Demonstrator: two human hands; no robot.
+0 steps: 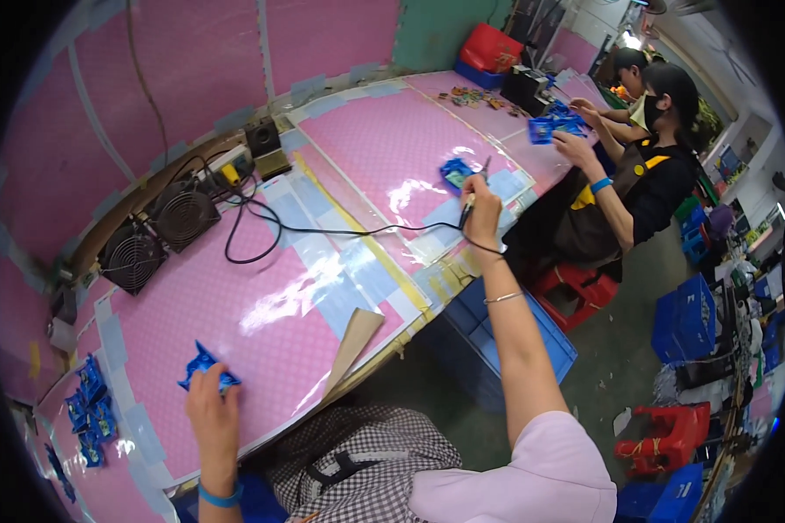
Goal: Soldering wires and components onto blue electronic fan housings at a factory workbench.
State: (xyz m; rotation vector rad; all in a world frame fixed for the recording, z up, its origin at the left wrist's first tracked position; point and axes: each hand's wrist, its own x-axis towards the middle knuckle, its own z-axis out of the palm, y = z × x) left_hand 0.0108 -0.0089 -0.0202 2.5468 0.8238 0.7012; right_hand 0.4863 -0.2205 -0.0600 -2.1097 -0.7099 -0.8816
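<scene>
My right hand (482, 213) reaches far over the table with its fingers wrapped round a slim corded soldering iron (468, 209), thin end pointing away from me. Just beyond that hand lies a blue plastic casing (455, 174) with a greenish part inside. At the near left, my left hand (211, 410) has its fingers curled over another blue plastic casing (202, 360) on the pink mat. My fingers hide part of that casing. A black cord (349, 232) runs leftward across the mat from the iron.
Two fans (183, 215) stand along the back left by a power strip (233, 166). Several blue casings (90, 414) lie at the far left. A cardboard strip (355, 342) rests near the front edge. A co-worker (645, 183) handles blue casings at right; a blue crate (532, 340) stands below.
</scene>
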